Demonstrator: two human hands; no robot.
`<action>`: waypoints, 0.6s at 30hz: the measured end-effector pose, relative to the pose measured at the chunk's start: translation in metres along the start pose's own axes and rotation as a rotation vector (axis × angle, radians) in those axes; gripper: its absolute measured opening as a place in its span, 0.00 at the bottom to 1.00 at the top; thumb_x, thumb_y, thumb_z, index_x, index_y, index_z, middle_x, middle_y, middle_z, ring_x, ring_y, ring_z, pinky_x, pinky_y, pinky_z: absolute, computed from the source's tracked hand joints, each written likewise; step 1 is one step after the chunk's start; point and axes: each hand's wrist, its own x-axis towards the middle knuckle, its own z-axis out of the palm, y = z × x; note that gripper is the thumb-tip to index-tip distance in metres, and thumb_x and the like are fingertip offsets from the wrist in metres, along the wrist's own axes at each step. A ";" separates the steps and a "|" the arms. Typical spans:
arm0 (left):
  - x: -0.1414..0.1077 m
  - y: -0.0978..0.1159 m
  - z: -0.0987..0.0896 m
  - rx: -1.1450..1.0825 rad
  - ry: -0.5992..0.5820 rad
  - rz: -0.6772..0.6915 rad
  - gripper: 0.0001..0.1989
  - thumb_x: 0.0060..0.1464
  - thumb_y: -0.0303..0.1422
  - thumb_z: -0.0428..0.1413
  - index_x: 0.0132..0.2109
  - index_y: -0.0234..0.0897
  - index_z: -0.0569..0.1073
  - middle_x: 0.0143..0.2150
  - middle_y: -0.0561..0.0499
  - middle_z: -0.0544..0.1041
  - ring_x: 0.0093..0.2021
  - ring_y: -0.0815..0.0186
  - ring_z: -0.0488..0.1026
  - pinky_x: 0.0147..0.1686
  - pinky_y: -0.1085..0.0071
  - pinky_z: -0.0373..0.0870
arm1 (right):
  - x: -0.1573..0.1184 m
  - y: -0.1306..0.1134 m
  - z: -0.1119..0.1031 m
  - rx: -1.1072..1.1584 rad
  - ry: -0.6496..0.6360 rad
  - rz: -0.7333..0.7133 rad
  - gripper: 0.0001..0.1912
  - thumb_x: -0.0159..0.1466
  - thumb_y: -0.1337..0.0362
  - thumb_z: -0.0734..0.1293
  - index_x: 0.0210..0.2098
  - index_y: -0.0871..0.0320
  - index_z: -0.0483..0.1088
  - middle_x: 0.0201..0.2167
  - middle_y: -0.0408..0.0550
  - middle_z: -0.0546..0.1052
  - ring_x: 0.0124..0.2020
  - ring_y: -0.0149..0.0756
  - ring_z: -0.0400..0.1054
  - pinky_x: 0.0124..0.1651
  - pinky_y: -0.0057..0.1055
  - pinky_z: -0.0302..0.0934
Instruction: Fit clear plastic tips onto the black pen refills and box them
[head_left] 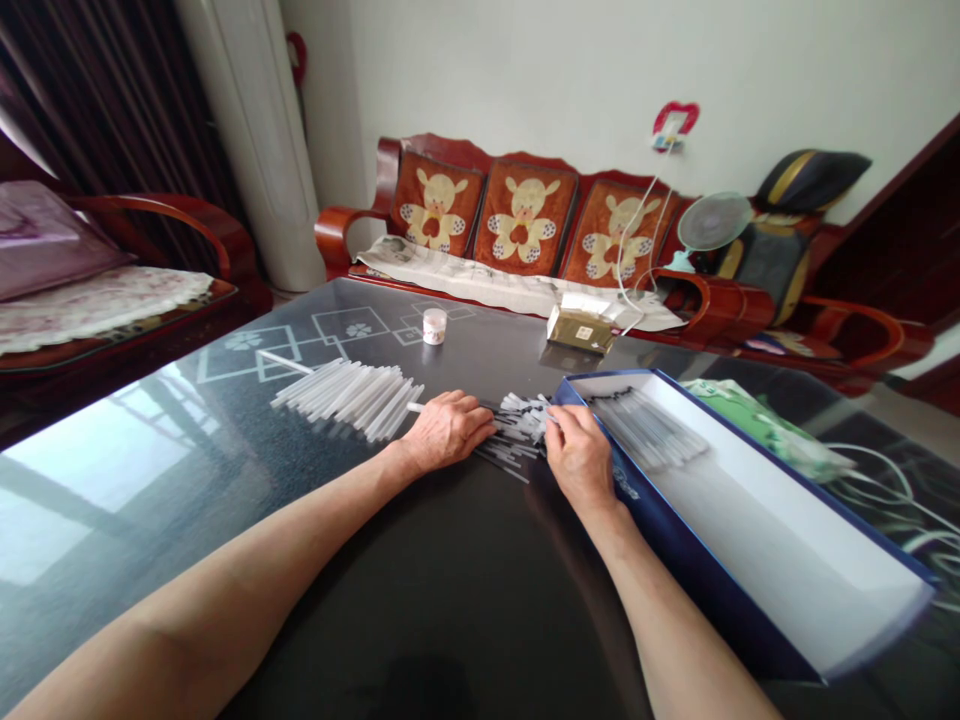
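I have both hands in front of me over the dark, glossy counter [420, 590]. My left hand [450, 430] is curled closed, palm down, around a white tube [415, 407]; only a short end juts out on its left side, the rest being hidden under the fingers. My right hand [577, 455] is narrow, thumb and forefinger drawn together at the white-tipped end of a loose heap of thin dark sticks [514, 445]; the spot is too small for me to tell whether anything is pinched there. The heap lies on the counter between the two hands. To the left of my left hand, a row of white tubes [349, 395] lies side by side, with one sticking out beyond the far left end. Just beside my right hand stands an open blue box [787, 560] with a white inside, and a bundle of translucent tubes [652, 430] lies at its far end. Past the box I see a green packet [750, 415] and white cable [892, 480]. Farther back on the counter are a small white jar [434, 327] and a tissue box [581, 328], before a wooden sofa [345, 235] with bear-patterned cushions [525, 215].
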 end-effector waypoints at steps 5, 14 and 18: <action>0.000 -0.001 0.001 -0.025 0.010 0.015 0.20 0.66 0.42 0.42 0.39 0.36 0.74 0.30 0.49 0.71 0.33 0.66 0.67 0.35 0.69 0.62 | -0.002 -0.029 0.005 0.253 -0.132 -0.087 0.10 0.66 0.65 0.61 0.42 0.57 0.73 0.39 0.51 0.76 0.40 0.36 0.71 0.46 0.33 0.67; -0.002 0.004 -0.002 -0.103 -0.028 0.045 0.17 0.65 0.40 0.43 0.48 0.39 0.73 0.34 0.50 0.74 0.35 0.66 0.70 0.34 0.71 0.64 | -0.006 -0.034 0.009 0.232 -0.175 -0.117 0.07 0.64 0.69 0.59 0.34 0.57 0.69 0.31 0.48 0.73 0.33 0.35 0.68 0.39 0.32 0.64; -0.003 -0.002 -0.005 -0.058 -0.002 -0.042 0.19 0.64 0.44 0.44 0.42 0.41 0.77 0.29 0.51 0.74 0.31 0.67 0.70 0.30 0.72 0.62 | -0.003 -0.030 0.002 0.152 -0.110 -0.088 0.06 0.62 0.69 0.59 0.34 0.57 0.67 0.31 0.49 0.72 0.33 0.36 0.67 0.40 0.33 0.64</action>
